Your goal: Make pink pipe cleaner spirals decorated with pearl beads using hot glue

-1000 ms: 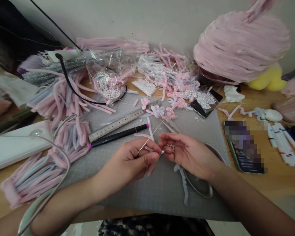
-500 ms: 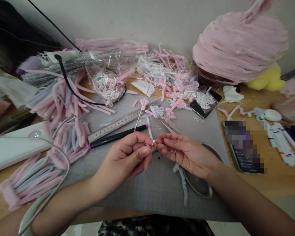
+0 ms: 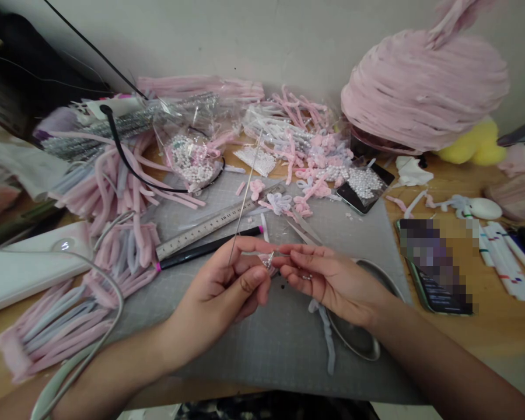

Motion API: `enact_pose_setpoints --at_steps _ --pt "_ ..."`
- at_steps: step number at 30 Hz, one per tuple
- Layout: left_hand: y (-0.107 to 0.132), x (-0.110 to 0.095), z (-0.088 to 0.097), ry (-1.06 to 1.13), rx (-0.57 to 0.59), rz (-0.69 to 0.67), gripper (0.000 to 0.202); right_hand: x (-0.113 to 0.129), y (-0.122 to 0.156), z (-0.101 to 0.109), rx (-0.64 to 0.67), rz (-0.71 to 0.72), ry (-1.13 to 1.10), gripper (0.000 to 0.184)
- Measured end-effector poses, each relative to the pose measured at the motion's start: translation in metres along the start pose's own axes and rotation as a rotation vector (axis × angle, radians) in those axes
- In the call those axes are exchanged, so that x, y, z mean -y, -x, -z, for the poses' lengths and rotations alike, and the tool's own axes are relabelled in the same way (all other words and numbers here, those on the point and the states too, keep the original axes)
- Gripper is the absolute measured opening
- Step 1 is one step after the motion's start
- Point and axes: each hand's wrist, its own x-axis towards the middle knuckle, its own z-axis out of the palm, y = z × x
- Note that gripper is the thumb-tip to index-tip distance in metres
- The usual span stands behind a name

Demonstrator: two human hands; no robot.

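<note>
Near the middle of the grey cutting mat (image 3: 245,356), my left hand (image 3: 221,291) pinches a small pinkish piece with white beads (image 3: 268,262) between thumb and fingers. A long thin wire (image 3: 247,201) rises from behind its index finger and leans to the right. My right hand (image 3: 332,280) meets the piece from the right, with its thumb and index fingertips pressed together at the beads; what they grip is too small to make out. A few tiny white beads (image 3: 306,277) show at its lower fingers. Beyond the hands lie a black marker (image 3: 210,248) and a steel ruler (image 3: 201,230).
Scissors (image 3: 305,227) lie behind my right hand, with a grey fuzzy stem (image 3: 329,344) and an oval metal rim (image 3: 378,349) below it. Bead bags (image 3: 192,157), pink fuzzy stems (image 3: 105,181) and small fuzzy flowers (image 3: 280,203) crowd the back. A phone (image 3: 446,291) lies right.
My right thumb and index finger have closed together at the beaded piece. The wire has shifted slightly left at its top. The whole view has moved a little.
</note>
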Motion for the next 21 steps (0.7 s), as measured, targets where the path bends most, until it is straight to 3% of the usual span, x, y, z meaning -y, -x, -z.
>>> enact_pose_setpoints --at_steps 9,21 --pt "-0.0036 -0.0002 0.0003 -0.034 -0.034 0.11 0.021 -0.0012 0.0 -0.0018 0.016 0.005 0.029 0.031" --pt "-0.0052 -0.0002 -0.0007 -0.192 -0.053 0.16 0.024 -0.0021 0.0017 -0.002 0.041 0.049 0.063 0.015"
